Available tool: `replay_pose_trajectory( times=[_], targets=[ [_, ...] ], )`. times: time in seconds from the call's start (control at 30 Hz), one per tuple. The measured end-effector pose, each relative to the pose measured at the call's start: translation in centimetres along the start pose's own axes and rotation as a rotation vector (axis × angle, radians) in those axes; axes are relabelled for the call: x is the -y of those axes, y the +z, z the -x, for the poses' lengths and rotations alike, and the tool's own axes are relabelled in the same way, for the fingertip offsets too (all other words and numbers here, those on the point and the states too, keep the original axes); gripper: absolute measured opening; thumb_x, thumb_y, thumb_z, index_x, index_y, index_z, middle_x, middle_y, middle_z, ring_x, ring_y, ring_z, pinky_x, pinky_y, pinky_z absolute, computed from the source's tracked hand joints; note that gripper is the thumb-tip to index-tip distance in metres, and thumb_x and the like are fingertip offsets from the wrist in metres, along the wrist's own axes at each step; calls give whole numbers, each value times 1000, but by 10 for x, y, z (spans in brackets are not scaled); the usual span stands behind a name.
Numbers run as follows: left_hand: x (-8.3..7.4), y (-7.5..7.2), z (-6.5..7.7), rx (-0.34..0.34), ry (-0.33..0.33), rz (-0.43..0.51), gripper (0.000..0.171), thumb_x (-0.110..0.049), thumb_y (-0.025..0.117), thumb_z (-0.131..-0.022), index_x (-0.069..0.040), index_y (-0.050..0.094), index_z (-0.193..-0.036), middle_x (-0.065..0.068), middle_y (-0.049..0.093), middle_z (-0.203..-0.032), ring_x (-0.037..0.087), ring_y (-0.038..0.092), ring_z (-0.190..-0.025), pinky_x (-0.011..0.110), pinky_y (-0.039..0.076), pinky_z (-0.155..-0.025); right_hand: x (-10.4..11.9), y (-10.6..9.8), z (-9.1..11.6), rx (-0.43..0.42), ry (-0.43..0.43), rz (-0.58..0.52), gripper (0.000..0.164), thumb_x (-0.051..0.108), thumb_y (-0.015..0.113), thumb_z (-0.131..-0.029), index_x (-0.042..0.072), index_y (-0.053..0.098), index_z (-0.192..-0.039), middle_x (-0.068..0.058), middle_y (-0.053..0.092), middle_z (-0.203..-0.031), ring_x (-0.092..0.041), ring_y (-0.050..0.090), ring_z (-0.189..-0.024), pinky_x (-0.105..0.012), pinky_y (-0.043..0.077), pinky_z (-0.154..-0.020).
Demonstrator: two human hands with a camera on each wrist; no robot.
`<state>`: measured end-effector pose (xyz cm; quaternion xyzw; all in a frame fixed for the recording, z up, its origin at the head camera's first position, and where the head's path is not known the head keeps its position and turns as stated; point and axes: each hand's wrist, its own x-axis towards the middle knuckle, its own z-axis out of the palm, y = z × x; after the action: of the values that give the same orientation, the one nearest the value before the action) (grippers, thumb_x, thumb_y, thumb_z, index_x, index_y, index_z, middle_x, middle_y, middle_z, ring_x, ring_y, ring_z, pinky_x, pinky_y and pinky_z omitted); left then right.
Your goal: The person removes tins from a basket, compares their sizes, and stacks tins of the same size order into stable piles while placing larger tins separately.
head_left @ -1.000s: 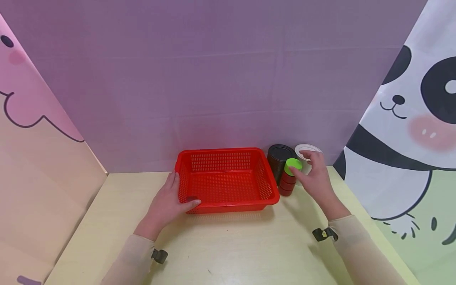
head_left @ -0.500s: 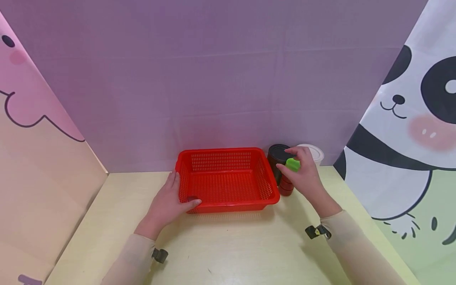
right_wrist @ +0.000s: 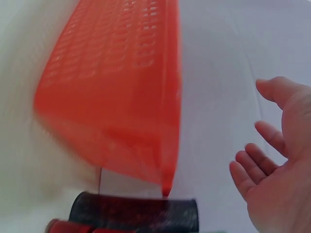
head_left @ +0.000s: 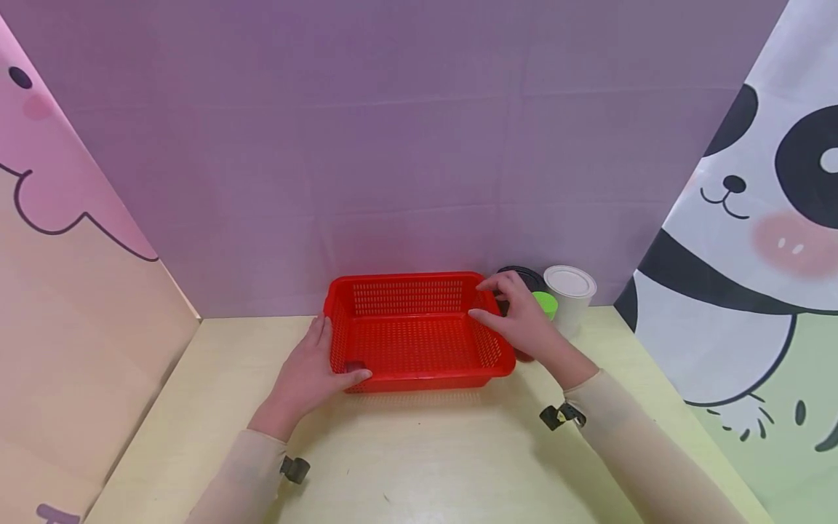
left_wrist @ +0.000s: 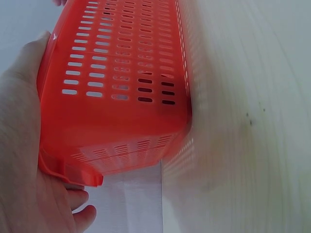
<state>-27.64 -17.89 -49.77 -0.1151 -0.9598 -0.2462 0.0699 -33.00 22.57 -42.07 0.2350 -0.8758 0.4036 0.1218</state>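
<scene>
A red plastic basket with slotted walls stands on the table against the purple backdrop. My left hand holds its near left corner, thumb over the front rim and fingers along the left side; in the left wrist view, curled fingertips show by the rim's lip. Over the basket's right rim hovers my right hand, thumb and fingers spread apart. The right wrist view shows this hand with nothing in it, apart from the basket.
Right of the basket stand a black canister, a dark red jar with a green lid and a white canister. My right hand and wrist partly hide the first two. A panda-printed panel borders the table at right.
My right hand has moved left, from over the white canister and green-lidded jar to the basket's right rim. The left hand and basket have stayed put.
</scene>
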Motion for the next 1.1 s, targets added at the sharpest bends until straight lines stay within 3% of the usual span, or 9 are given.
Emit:
replay_pose_trajectory(
  times=[0.3, 0.5, 0.77, 1.1],
  targets=[
    [-1, 0, 0, 10, 1, -8, 144, -84, 79, -80, 5, 16, -174, 23, 17, -182, 45, 26, -165, 60, 49, -119, 31, 18, -17, 205, 23, -12, 43, 26, 88, -97, 17, 65, -133, -6, 58, -140, -28, 56, -132, -52, 57, -108],
    [-2, 0, -1, 14, -8, 11, 145, -84, 81, -78, 3, 16, -175, 21, 18, -182, 44, 28, -164, 61, 51, -116, 44, 36, -33, 302, 6, 12, 51, 33, 91, -94, 20, 64, -135, -4, 60, -142, -26, 58, -133, -50, 63, -102],
    [-4, 0, 0, 14, -14, 33, 147, -83, 83, -76, 1, 15, -176, 20, 18, -183, 45, 30, -163, 62, 53, -114, 56, 58, -48, 405, -30, 60, 59, 38, 94, -90, 23, 64, -138, 5, 60, -138, -18, 60, -129, -39, 61, -105],
    [-3, -1, -1, -3, 2, 36, 147, -83, 84, -75, 0, 15, -176, 19, 21, -181, 44, 33, -161, 61, 55, -112, 63, 77, -66, 535, -91, 62, 64, 39, 92, -91, 20, 64, -145, 4, 60, -143, -19, 58, -132, -47, 59, -110]
  ],
)
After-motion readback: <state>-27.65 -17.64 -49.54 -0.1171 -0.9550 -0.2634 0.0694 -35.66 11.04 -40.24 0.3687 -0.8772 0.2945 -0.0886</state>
